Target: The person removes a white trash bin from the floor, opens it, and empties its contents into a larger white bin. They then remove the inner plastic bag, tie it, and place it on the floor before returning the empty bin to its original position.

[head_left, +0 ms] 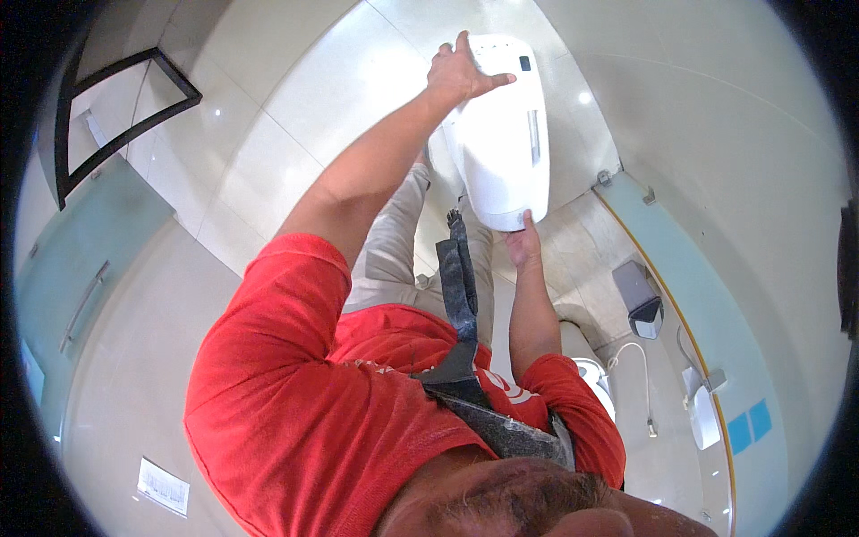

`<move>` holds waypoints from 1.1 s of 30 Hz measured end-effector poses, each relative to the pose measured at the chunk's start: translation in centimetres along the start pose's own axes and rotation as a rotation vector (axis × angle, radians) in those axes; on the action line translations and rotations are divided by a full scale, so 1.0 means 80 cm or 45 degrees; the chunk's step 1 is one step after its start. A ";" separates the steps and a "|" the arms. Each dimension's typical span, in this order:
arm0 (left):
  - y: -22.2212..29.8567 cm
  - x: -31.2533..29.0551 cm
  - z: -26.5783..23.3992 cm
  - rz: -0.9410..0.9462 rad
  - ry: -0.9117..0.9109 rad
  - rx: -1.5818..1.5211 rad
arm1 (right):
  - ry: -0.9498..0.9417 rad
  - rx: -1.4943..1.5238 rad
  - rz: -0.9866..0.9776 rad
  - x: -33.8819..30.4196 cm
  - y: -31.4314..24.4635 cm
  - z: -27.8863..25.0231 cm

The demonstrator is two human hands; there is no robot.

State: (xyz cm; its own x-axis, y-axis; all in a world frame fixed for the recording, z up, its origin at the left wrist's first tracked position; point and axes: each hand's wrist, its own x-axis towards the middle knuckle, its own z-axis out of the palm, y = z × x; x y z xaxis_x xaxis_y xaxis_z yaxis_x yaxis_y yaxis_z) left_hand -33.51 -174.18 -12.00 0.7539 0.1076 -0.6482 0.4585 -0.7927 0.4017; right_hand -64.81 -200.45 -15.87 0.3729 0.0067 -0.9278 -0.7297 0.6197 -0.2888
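Nearest the camera, on the body side of the grip, were the person's head (514,479) and red shirt (304,394), with a black strap (460,286) hanging toward the held part. Both hands were closed on a white plastic housing (501,148), located between them in front of the legs. Left hand (458,75) clasped the upper side edge, thumb across the face beside a dark window (525,63); right hand (524,243) clasped the rounded lower end, thumb on the face, remaining fingers hidden. Wall contact could not be determined. The step in hand was judged to be two-handed support of the housing; any next shift appeared to require both holds to move together, preventing tilt.
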 end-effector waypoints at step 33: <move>-0.071 -0.032 -0.043 -0.056 0.200 -0.075 | 0.152 -1.733 -1.046 -0.021 -0.040 0.200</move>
State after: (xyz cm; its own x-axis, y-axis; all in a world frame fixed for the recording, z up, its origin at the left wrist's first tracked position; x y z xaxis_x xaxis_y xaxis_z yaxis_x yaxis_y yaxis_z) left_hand -36.46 -167.88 -10.39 0.7946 0.2378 -0.5587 0.5160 -0.7493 0.4150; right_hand -53.95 -189.92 -9.61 0.9083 -0.0605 -0.4139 -0.3310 -0.7089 -0.6228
